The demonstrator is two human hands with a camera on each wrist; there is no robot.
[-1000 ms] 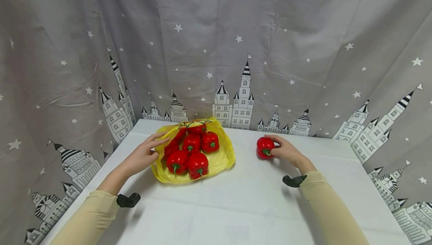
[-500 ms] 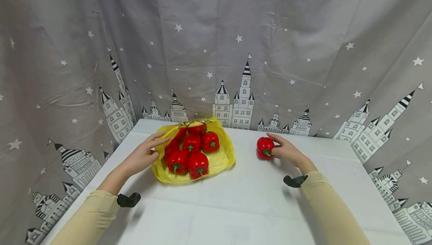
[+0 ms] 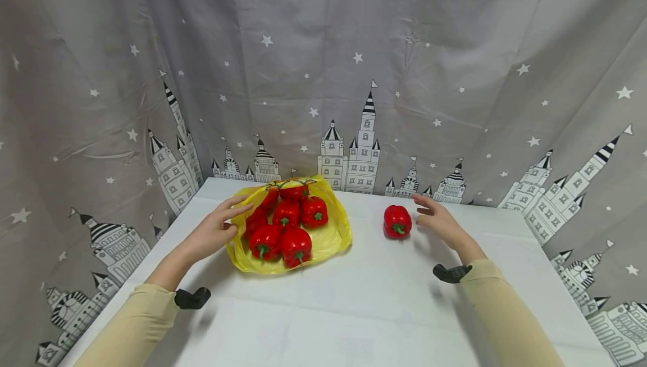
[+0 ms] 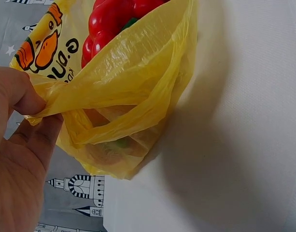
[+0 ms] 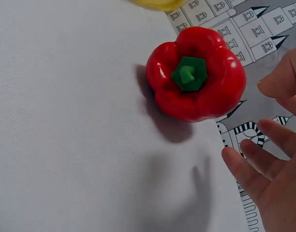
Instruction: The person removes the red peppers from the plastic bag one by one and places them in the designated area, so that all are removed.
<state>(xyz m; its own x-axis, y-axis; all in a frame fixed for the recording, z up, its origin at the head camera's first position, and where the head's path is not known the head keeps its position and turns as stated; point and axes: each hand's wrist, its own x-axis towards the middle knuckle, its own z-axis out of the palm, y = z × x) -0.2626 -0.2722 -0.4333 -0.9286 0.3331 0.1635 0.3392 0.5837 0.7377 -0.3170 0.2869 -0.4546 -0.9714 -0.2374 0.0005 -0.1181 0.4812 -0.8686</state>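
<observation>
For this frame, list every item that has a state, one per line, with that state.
Left hand: pinches the yellow bag's handle between thumb and fingers.
Right hand: open, fingers spread, beside the lone pepper, not touching it.
Yellow bag: open, lying on the table, peppers showing inside.
Lone pepper: free on the table, on its side, green stem toward the camera.
Peppers in the bag: piled together.
Table: covered by a white cloth.

Your head cam: high, looks fwd/down, far, whole table (image 3: 354, 299). L wrist: close on bag (image 4: 138, 87). R wrist: close on pepper (image 5: 196, 72). Head view shares both.
</observation>
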